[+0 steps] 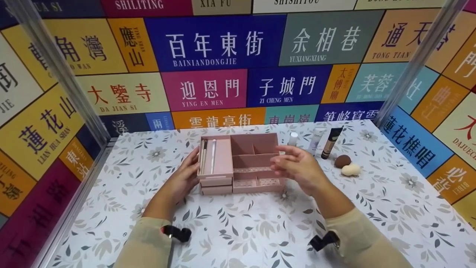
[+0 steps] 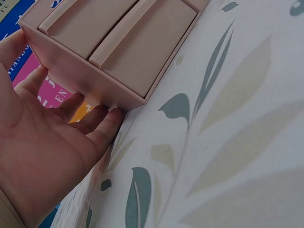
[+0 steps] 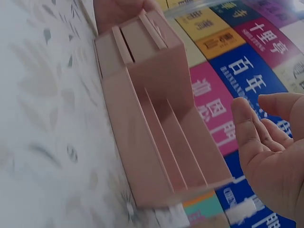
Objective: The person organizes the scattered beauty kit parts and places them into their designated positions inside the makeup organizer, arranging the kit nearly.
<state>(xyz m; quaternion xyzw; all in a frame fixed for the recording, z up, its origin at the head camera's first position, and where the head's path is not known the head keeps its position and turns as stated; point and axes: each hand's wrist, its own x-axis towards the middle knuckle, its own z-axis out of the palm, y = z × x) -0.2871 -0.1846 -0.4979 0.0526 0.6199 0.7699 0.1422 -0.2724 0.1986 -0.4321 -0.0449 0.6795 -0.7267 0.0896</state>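
Fingers (image 2: 97,135) of the outspread left hand (image 1: 182,182) touch the left side of a pink organizer (image 1: 226,160) on the worktop (image 1: 241,227); the right hand (image 1: 301,169), relaxed, hovers near its right edge; farther right are a black-and-tan tube (image 1: 331,143) and two sponges (image 1: 350,170).

Pink organizer (image 1: 232,163), upright on the floral tabletop (image 1: 241,219), drawers (image 2: 147,52) closed, compartmented at right.

Both hands (image 1: 184,178) (image 1: 299,167) reach forward, well apart, fingers (image 2: 108,124) loosely bent.
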